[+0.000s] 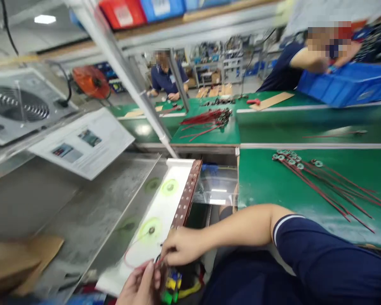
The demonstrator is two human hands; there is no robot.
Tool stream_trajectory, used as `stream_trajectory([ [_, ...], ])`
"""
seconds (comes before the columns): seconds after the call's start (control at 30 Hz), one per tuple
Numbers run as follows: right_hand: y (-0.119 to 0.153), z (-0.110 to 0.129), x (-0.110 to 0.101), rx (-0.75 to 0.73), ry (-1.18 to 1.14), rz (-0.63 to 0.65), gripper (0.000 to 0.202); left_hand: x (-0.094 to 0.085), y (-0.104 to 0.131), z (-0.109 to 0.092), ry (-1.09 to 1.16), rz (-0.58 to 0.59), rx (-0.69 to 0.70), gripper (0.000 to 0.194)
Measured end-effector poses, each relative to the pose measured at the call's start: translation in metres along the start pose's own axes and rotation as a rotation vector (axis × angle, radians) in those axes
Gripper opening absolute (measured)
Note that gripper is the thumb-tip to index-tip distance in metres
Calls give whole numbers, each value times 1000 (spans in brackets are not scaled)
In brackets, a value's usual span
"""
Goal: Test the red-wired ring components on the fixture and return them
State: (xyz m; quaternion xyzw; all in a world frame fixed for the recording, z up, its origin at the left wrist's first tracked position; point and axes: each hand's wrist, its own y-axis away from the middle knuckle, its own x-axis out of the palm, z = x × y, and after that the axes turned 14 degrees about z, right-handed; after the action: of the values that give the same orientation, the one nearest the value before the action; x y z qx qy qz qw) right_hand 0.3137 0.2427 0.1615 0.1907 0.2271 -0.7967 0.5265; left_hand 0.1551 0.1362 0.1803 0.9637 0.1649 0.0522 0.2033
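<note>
Low in the view, my left hand (pixel 142 284) is closed, thumb against fingers, on a thin red wire (pixel 127 256). My right hand (pixel 184 246) comes in from the right, its fingers pinched close to the left fingertips, where a dark wire end shows; exactly what it grips is too blurred to make out. The red wire loops over a white panel (pixel 178 171) toward a small round dark part (pixel 151 230) in a yellow-green glow. Farther up the panel is a second round part (pixel 170 187). A brown strip with rows of slots (pixel 183 203) runs along the panel's right edge.
Red-wired round parts (pixel 294 159) lie on the green bench (pixel 257 182) at right, and more red wires (pixel 206 118) beyond. A metal post (pixel 130 84) and a hanging instruction sheet (pixel 85 142) stand left. Behind are a blue bin (pixel 346 84) and two people. Colourful tools (pixel 174 286) sit below my hands.
</note>
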Motion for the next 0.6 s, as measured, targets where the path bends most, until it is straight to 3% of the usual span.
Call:
stream_trajectory([
  [0.17,2,3,0,28,-149,-49,12,15,14,-1,60,56,121,51],
  [0.37,1,10,0,161,-353,72,10,12,19,-2,56,145,148,41],
  [0.47,2,11,-2,131,-215,61,9,12,17,-2,24,137,143,39],
  [0.6,7,10,-2,-15,192,6,12,13,15,-2,-8,93,155,38],
])
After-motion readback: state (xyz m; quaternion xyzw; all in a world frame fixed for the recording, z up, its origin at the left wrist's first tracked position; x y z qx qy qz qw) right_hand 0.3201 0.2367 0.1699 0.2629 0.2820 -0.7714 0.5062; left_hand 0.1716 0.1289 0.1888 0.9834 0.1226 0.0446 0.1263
